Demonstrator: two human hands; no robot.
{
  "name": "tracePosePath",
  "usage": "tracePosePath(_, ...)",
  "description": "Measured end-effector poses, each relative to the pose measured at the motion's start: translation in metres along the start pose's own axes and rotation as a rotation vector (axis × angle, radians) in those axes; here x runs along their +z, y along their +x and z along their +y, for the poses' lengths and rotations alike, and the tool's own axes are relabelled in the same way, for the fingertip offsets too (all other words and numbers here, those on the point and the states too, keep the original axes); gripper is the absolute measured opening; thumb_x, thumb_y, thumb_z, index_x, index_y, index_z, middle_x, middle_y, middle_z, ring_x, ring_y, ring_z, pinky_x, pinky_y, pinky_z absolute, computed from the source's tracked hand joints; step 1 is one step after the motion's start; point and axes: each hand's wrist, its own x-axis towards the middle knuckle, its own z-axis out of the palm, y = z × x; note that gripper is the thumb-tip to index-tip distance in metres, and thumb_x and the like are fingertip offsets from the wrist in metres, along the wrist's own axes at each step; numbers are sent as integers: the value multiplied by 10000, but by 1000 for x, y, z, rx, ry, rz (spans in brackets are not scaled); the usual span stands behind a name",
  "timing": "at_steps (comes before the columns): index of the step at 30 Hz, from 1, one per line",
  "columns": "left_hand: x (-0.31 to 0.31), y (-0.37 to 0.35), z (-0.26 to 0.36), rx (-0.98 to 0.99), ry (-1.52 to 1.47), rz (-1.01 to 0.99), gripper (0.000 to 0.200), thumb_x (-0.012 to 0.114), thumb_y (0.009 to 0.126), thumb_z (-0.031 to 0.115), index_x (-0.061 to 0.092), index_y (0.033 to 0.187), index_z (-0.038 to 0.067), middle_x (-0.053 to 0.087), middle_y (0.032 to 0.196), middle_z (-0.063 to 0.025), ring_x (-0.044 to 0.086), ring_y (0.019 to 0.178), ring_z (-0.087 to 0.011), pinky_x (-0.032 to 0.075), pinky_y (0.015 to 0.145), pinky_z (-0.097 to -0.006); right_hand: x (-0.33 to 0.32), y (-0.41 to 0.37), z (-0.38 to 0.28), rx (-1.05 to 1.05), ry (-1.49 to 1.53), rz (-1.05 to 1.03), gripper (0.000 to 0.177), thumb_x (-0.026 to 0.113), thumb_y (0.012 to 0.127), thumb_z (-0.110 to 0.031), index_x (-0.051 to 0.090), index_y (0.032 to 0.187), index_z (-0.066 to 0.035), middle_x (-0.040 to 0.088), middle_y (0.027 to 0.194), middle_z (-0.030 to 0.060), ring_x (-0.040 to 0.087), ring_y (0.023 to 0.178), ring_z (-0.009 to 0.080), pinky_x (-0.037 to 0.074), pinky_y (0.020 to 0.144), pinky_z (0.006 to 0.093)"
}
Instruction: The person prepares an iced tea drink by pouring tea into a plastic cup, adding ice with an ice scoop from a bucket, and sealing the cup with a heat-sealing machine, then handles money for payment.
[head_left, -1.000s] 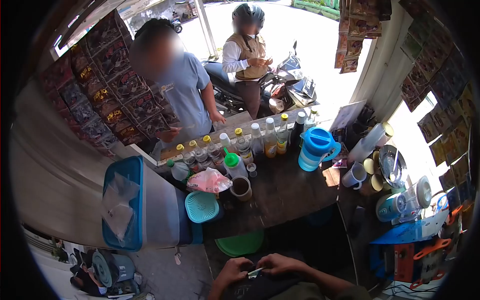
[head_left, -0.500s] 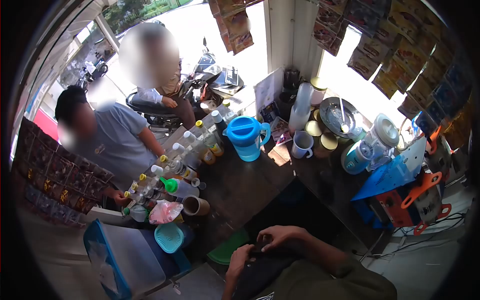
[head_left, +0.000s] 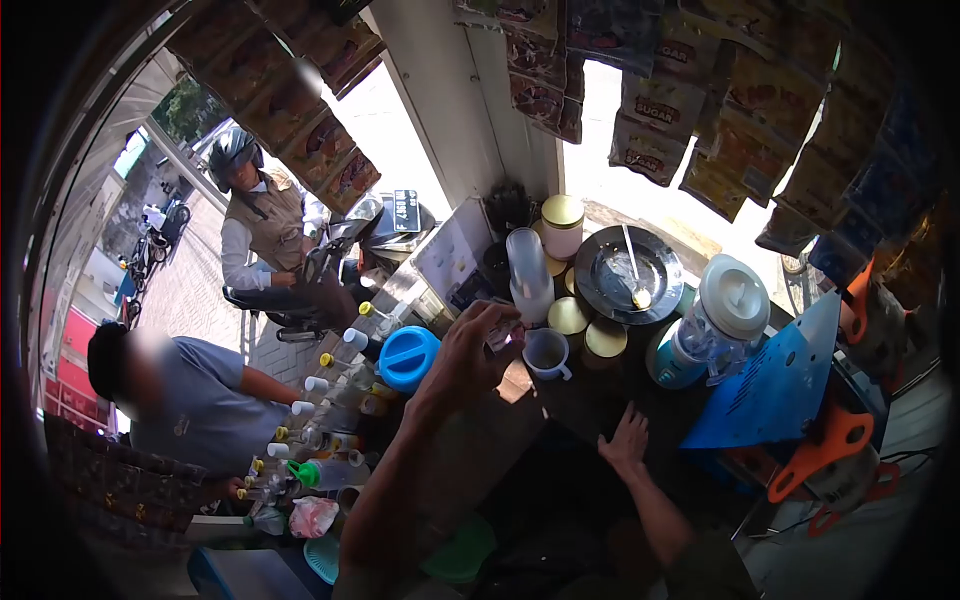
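My left hand [head_left: 470, 355] is raised over the dark counter [head_left: 485, 435], its fingers curled at a small shiny pinkish thing [head_left: 503, 337]; I cannot make out what it is. Just right of these fingers stands a pale mug [head_left: 546, 353], and behind them are stacked clear cups [head_left: 530, 275]. A blue lidded jug [head_left: 408, 358] is left of the hand, partly hidden by it. Lower right, my right hand [head_left: 627, 438] lies over the counter with its fingers spread, holding nothing. Gold-lidded jars [head_left: 604, 340] stand above it.
Bottles [head_left: 345, 395] line the left edge, near a person in a grey shirt [head_left: 200, 400]. Another person with a helmet [head_left: 270, 230] sits on a motorbike outside. A metal tray with a spoon [head_left: 628, 275], a blender [head_left: 728, 305], and a blue panel [head_left: 775, 375] stand right. Sachets [head_left: 655, 100] hang above.
My hands were together near my waist. The left has risen to beside the mug, and the right has moved out over the counter and opened. The view has turned to the right.
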Motion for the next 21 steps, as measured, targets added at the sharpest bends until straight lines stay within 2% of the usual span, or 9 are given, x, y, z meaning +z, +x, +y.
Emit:
tracePosePath(1,7,41,-15,5,79,122,430,696,754,158,535,1128,16,528,1092,-178,540,1015,-324,437,870,-384,-1,-2,5,-38,62,-11,1019,779,583,-298,220,1353,66,423,1172,241,431,1087,367,388,929,453)
tracePosePath(4,27,127,-50,10,297,263,551,713,741,231,491,1204,31,511,1151,-184,497,1105,-337,394,945,-397,-15,-18,23,-124,68,-46,991,777,555,-249,251,1331,74,423,1165,242,432,1076,372,406,912,445)
tracePosePath(6,38,151,-70,-124,470,136,610,717,728,254,460,1225,14,516,1123,-201,484,1108,-351,395,940,-416,-26,-35,41,-172,34,-80,987,779,537,-227,261,1320,76,420,1165,244,428,1072,378,399,923,444)
tracePosePath(7,39,155,-77,-136,462,157,610,717,728,254,460,1225,14,516,1123,-201,484,1108,-351,395,940,-416,-31,-44,51,-204,7,-92,968,769,539,-205,266,1322,61,428,1156,230,438,1057,372,400,918,445)
tracePosePath(9,43,164,-82,-133,474,-28,561,713,728,247,487,1175,-5,518,1102,-213,493,1080,-374,416,907,-432,-35,-56,75,-246,-44,-95,950,758,542,-184,270,1324,46,435,1148,216,447,1041,367,401,912,446)
tracePosePath(16,22,170,-43,-14,511,-69,383,668,761,154,539,1079,-17,546,1052,-227,532,1034,-387,453,858,-454,-28,-79,118,-268,-94,-229,948,772,559,-204,273,1328,35,384,1218,240,395,1126,389,369,960,452)
tracePosePath(18,13,174,-43,4,485,-58,364,653,767,124,536,1076,-28,543,1060,-239,530,1045,-391,458,858,-455,-41,-81,88,-258,-152,-182,868,790,599,-252,352,1285,49,385,1233,257,366,1177,415,356,973,468)
tracePosePath(19,11,176,-44,6,466,-78,365,650,769,119,532,1078,-37,540,1065,-244,529,1046,-390,457,860,-452,-47,-72,68,-299,47,-189,765,790,633,-280,437,1218,63,424,1207,259,406,1168,413,380,957,458)
tracePosePath(21,11,177,-46,3,445,-110,367,647,771,114,528,1079,-46,537,1070,-249,528,1047,-390,456,863,-449,-82,-36,-10,-402,429,-53,591,752,684,-168,487,1162,58,502,1111,215,535,1025,358,456,871,401)
